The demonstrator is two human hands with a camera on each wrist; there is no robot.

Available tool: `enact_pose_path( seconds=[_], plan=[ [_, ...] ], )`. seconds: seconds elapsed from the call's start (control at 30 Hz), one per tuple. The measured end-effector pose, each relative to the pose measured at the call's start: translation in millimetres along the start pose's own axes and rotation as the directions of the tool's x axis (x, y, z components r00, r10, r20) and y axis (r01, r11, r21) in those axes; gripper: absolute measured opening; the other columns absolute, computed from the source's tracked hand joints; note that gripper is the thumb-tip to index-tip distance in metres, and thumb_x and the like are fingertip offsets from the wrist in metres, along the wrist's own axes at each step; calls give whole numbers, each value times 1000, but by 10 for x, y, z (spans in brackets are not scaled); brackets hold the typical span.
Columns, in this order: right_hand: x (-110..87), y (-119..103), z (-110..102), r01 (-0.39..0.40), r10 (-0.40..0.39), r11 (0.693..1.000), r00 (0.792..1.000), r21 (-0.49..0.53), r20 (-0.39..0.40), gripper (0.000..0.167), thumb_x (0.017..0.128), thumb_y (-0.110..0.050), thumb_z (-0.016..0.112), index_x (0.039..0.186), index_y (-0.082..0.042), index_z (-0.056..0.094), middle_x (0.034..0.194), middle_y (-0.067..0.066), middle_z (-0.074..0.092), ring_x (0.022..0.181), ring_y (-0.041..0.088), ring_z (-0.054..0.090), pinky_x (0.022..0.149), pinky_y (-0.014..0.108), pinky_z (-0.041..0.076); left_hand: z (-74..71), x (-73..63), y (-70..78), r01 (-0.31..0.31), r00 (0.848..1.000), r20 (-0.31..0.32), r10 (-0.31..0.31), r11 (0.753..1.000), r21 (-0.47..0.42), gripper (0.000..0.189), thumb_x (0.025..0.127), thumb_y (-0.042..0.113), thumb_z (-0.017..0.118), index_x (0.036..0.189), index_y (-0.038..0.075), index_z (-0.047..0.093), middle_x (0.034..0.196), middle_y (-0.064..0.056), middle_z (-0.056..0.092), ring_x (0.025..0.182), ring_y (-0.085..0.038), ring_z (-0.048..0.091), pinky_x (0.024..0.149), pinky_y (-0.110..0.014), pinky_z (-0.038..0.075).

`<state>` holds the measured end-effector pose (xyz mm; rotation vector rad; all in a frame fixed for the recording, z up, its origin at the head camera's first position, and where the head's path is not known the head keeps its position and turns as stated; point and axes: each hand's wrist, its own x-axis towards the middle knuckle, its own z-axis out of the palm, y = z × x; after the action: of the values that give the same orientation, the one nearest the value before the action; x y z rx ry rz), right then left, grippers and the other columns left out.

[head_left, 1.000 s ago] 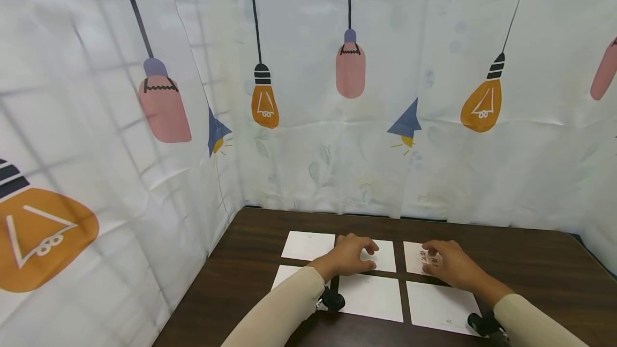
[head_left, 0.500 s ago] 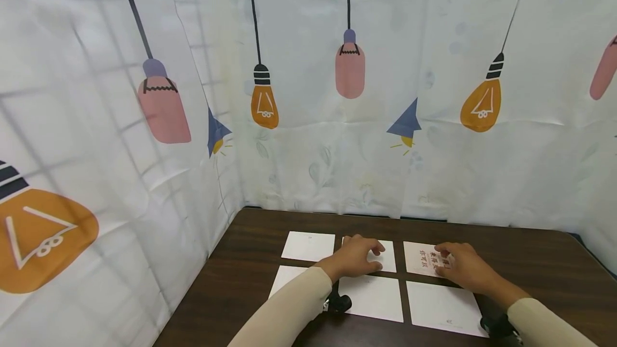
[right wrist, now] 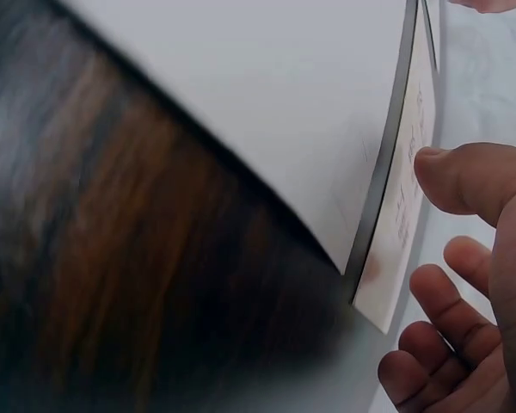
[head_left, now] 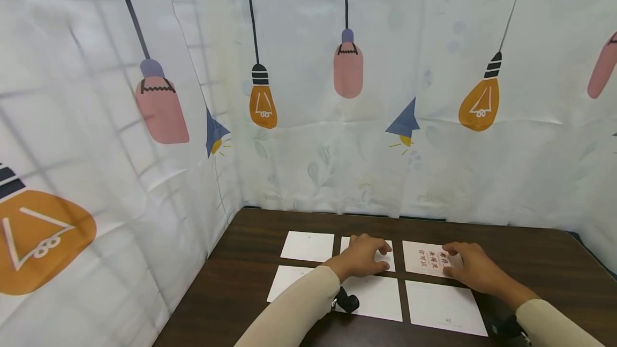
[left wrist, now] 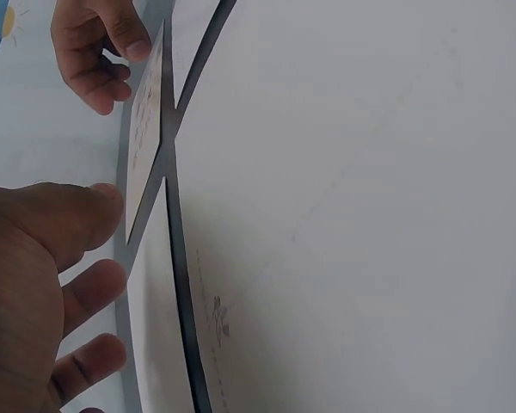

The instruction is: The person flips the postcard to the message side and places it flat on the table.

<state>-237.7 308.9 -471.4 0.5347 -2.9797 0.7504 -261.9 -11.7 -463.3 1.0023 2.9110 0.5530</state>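
Paper cards lie in two rows of three on the dark wooden table (head_left: 530,261). My left hand (head_left: 365,256) is over the back middle card (head_left: 345,243), its fingers loosely bent with nothing between them. My right hand (head_left: 474,269) is at the right end of the back right card (head_left: 424,257), which bears red and dark printed characters; its thumb and fingers stand apart. In the right wrist view, the thumb (right wrist: 451,176) overlaps that printed card (right wrist: 396,224). Part of the front left card (head_left: 284,280) is hidden behind the left forearm.
The back left card (head_left: 307,246), front middle card (head_left: 373,296) and front right card (head_left: 445,308) are white, some with a small mark. A white curtain (head_left: 299,175) printed with lamps hangs behind and left of the table. Each wrist wears a dark camera (head_left: 347,300).
Both hands have moved to the right. More of the characters on the back right card now show beside the right hand. The cards have stayed in place.
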Motion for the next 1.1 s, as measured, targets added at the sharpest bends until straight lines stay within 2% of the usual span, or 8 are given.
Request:
enact_pose_path(
  seconds=[0.3, 0.63, 0.87, 1.1],
  plan=[
    [-40, 133, -79, -6, 6, 1000, 1000, -21, 4, 61, 84, -28, 84, 132, 2, 61, 124, 23, 63, 121, 54, 46, 91, 71, 39, 37, 72, 90, -8, 1000, -18, 9, 1000, 18, 35, 93, 38, 76, 126, 26, 71, 121, 18, 66, 124, -11, 50, 94, -34, 33],
    [-65, 205, -166, 10, -8, 999, 999, -48, 44, 67, 82, -28, 85, 134, 5, 59, 134, 31, 56, 121, 58, 44, 92, 73, 38, 77, 155, 172, 15, 1000, -20, -14, 999, 44, 37, 93, 41, 75, 127, 28, 69, 128, 17, 64, 125, -10, 49, 97, -33, 34],
    [1, 229, -225, -13, 18, 997, 997, -71, 78, 72, 79, -30, 87, 135, 5, 58, 134, 33, 54, 122, 62, 41, 93, 75, 36, 109, 204, 209, 41, 999, -21, -39, 995, 92, 45, 93, 46, 74, 134, 28, 65, 133, 16, 62, 129, -11, 48, 97, -33, 34],
    [105, 263, -268, -37, 53, 994, 987, -104, 152, 81, 73, -31, 89, 138, 3, 56, 134, 34, 52, 121, 62, 41, 91, 75, 37, 130, 244, 246, 80, 997, -17, -78, 985, 154, 53, 91, 53, 72, 137, 30, 62, 138, 13, 58, 126, -13, 46, 91, -35, 34]
  ],
)
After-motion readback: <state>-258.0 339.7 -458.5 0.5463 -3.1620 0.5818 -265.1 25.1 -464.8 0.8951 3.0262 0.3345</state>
